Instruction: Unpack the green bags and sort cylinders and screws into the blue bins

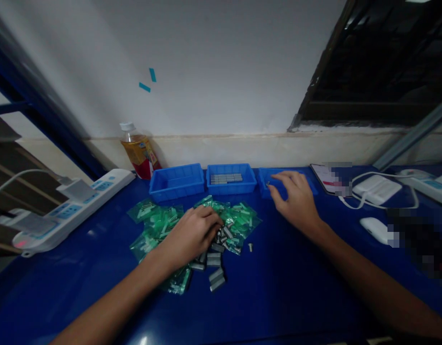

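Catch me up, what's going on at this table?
Someone's bare hands are busy with small parts. The left hand is on the pile of green bags and grey pieces. The right hand is at the right blue tray, thumb and fingertips close together; whether they hold anything is too small to tell. The middle tray holds rows of grey bars. One small piece lies right of the pile.

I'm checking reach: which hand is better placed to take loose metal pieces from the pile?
The left hand, probably: it is at the loose metal pieces, while the right hand is at the rightmost blue bin.
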Available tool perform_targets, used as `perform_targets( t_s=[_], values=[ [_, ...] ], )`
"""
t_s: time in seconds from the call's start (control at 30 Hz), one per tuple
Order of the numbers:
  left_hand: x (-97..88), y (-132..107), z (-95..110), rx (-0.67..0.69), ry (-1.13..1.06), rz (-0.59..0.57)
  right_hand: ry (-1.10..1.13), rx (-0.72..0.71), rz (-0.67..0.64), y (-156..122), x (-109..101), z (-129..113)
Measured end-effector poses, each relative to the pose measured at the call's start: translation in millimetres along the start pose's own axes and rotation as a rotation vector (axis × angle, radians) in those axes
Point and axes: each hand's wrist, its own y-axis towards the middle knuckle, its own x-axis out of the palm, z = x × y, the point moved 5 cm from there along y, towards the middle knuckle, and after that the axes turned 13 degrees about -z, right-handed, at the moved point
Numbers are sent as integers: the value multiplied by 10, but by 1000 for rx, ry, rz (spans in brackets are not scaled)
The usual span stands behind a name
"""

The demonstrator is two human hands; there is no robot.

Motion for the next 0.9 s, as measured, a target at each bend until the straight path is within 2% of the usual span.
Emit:
perform_targets(
  t_s=[0.07,0.17,0.27,0.43,0.63,0.7,0.8,0.9],
  values=[
    [0,-1,13,1,5,-5,77,-117,-97,-88,9,-385],
    [-8,9,35,-12,33,-4,156,-241,-312,-238,118,-919],
    [-11,20,45,-42,57,-22,205,-264,-448,-340,274,-1150],
    [-31,4,88,-33,58,-28,349,-242,-451,-360,367,-1100],
    [-107,-23,177,77,-21,100,690,-77,-346,-310,262,-996],
    [-123,-22,170,92,-55,146,749,-63,-326,-285,235,-982],
    [-121,-12,141,86,-95,176,655,-171,-293,-248,179,-1007],
    [-90,5,122,51,-105,146,461,-313,-293,-243,147,-1064]
  ],
)
